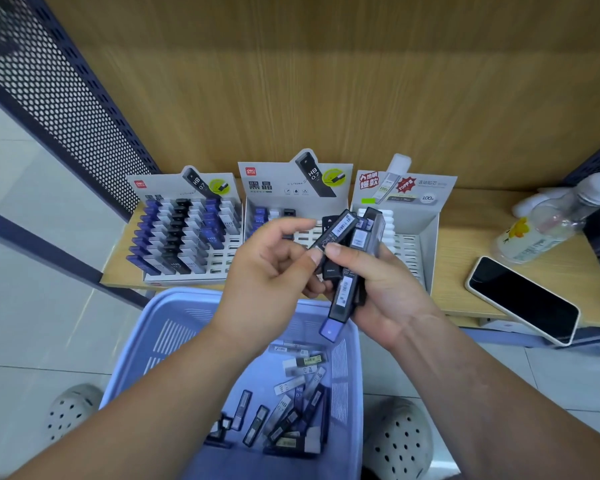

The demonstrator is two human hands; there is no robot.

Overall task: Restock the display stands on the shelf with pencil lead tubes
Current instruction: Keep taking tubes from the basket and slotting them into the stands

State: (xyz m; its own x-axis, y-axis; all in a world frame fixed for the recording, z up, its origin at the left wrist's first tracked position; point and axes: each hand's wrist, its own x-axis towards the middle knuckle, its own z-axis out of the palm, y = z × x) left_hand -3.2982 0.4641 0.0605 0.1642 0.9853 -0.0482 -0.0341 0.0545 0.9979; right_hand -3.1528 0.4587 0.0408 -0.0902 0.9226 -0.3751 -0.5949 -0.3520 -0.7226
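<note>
Presently held stock: pencil lead tubes (355, 239), a fanned bundle, raised in front of the display stands (187, 237) on the shelf (465, 244).

Handling, judged: slim rigid plastic cases, light, with smooth, probably slippery faces. The lead inside is likely brittle, so avoid drops and hard squeezes. Take each one across its flat sides near mid-length and keep off the cap end, which may pull loose.

Right hand (388, 289): fingers and thumb curled round the lower half of the bundle. One blue-capped tube (333, 332) sticks out below the palm.

Left hand (271, 268): half closed, thumb tip against the lower end of the frontmost tube (338, 228) and forefinger stretched toward its upper end. Whether it truly pinches that tube cannot be told.

Reserve stock: loose tubes (291, 410) on the floor of the blue basket (146, 344) below the hands.

Stands: left one mostly filled, with open slots at its right side. Middle and right ones are partly hidden by the hands.
</note>
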